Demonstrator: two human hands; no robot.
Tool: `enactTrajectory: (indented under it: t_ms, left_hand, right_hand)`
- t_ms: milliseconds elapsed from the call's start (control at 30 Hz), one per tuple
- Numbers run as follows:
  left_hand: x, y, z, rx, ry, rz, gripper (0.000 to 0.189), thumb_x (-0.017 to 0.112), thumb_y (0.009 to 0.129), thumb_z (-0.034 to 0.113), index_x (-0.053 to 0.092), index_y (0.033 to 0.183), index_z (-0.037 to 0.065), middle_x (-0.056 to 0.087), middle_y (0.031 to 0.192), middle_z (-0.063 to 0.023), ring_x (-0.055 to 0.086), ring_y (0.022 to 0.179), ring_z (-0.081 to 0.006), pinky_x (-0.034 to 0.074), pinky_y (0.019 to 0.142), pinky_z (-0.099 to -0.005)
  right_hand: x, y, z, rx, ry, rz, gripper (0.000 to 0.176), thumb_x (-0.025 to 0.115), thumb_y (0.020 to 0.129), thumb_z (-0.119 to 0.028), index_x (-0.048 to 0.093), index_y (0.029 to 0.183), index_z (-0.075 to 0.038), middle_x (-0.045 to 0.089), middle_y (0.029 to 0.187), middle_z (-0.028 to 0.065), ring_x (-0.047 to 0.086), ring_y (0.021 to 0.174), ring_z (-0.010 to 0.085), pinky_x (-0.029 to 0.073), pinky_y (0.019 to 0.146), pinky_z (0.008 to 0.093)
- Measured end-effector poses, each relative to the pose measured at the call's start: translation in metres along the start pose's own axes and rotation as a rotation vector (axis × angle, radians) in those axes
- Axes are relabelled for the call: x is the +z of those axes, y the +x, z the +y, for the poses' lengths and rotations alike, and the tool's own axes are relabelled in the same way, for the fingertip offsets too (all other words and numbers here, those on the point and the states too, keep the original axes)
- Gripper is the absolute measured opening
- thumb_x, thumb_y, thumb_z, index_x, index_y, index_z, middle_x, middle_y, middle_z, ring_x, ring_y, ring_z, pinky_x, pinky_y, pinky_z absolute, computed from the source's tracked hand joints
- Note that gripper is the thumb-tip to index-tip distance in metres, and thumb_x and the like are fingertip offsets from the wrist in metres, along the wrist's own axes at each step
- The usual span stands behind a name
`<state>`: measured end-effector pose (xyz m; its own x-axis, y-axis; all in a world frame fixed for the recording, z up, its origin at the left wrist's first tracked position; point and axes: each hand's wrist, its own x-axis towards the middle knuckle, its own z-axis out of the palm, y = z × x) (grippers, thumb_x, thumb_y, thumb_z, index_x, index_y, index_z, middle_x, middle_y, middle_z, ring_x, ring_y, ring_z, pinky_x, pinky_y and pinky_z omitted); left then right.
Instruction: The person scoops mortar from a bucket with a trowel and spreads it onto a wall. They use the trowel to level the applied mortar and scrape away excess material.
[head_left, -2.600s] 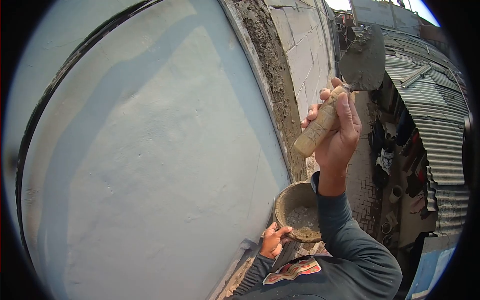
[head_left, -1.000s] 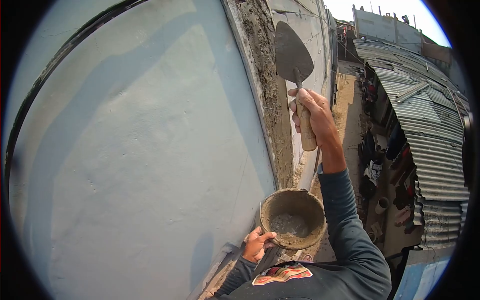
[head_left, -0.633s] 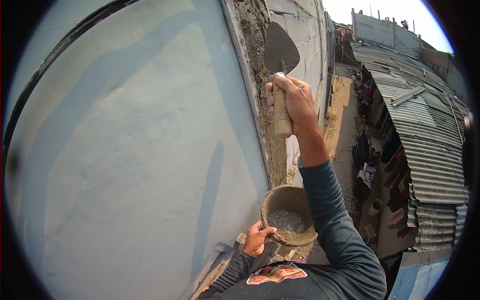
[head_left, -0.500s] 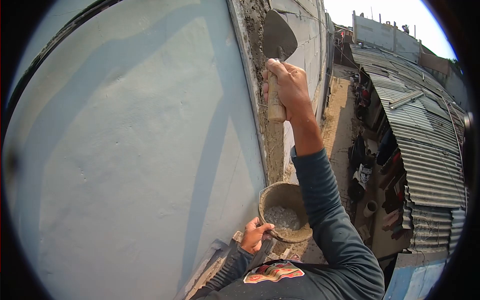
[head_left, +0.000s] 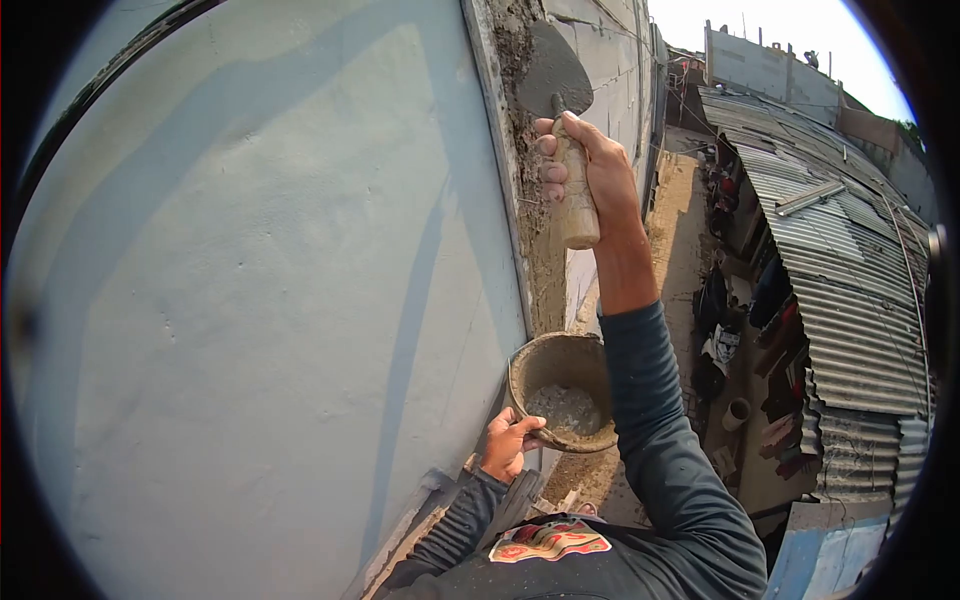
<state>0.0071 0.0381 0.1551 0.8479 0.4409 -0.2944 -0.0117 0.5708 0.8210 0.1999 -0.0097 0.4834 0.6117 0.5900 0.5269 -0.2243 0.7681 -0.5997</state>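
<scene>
My right hand (head_left: pixel 598 172) is wrapped round the wooden handle of a trowel (head_left: pixel 554 72), whose grey blade points up beside the rough mortar strip (head_left: pixel 546 270) along the wall edge. Low in the view, my left hand (head_left: pixel 510 444) grips the rim of a round bucket (head_left: pixel 560 350), thumb over the edge. Grey wet mortar (head_left: pixel 566 408) lies at the bottom of this bucket. My right sleeve overlaps the bucket's right side.
A smooth pale wall (head_left: pixel 250 300) fills the left. Unplastered blocks (head_left: pixel 612 80) continue beyond the strip. Far below on the right are a paved alley (head_left: pixel 672 220), corrugated roofs (head_left: pixel 850 300) and a pail (head_left: pixel 737 413). A ledge (head_left: pixel 415 530) runs at the lower left.
My right hand has shifted slightly right and down, and the trowel has turned so its blade face shows more. The bucket in my left hand sits a little higher and further left.
</scene>
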Motion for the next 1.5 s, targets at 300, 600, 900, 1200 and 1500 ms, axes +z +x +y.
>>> enactTrajectory:
  t_ms: [300,600,900,1200,1500]
  left_hand:
    - [0.012,-0.013,0.011,0.024,-0.021,0.024,0.020,0.067,0.079,0.000,0.054,0.094,0.005,0.063,0.087,-0.0067,0.067,0.075,-0.0176,0.062,0.068,-0.0351]
    - [0.003,-0.008,0.005,-0.016,0.001,-0.008,0.026,0.066,0.081,0.001,0.054,0.104,0.005,0.064,0.097,-0.0085,0.066,0.086,-0.0209,0.060,0.076,-0.0372]
    - [0.009,-0.011,0.012,-0.022,0.031,0.017,0.025,0.067,0.081,0.001,0.055,0.103,0.006,0.064,0.099,-0.0085,0.066,0.088,-0.0217,0.059,0.076,-0.0367]
    - [0.009,-0.011,0.015,-0.031,0.055,0.019,0.024,0.066,0.082,0.000,0.055,0.102,0.005,0.064,0.099,-0.0098,0.066,0.089,-0.0222,0.059,0.078,-0.0394]
    - [0.005,-0.014,0.014,-0.023,0.044,0.007,0.022,0.067,0.081,0.001,0.054,0.099,0.004,0.066,0.095,-0.0097,0.068,0.084,-0.0205,0.061,0.073,-0.0388]
  right_hand:
    - [0.013,0.012,-0.001,-0.054,-0.311,0.150,0.024,0.056,0.094,-0.021,0.061,0.093,0.003,0.058,0.072,0.0042,0.055,0.048,0.0102,0.047,0.038,0.0243]
    - [0.020,-0.012,0.010,-0.059,-0.379,0.122,0.027,0.056,0.095,-0.022,0.060,0.096,0.004,0.057,0.070,0.0042,0.054,0.048,0.0097,0.046,0.038,0.0244]
    - [0.009,-0.024,0.003,-0.008,-0.254,0.043,0.028,0.055,0.096,-0.022,0.060,0.098,0.005,0.057,0.071,0.0043,0.053,0.047,0.0090,0.045,0.037,0.0228]
    - [-0.031,-0.049,-0.004,0.243,0.332,-0.224,0.036,0.049,0.099,-0.029,0.057,0.102,0.005,0.057,0.075,0.0051,0.053,0.047,0.0092,0.045,0.035,0.0225]
    - [-0.133,-0.223,-0.029,0.311,-0.976,-0.139,0.031,0.056,0.092,-0.021,0.061,0.104,0.007,0.064,0.072,0.0143,0.062,0.053,0.0207,0.052,0.054,0.0355]
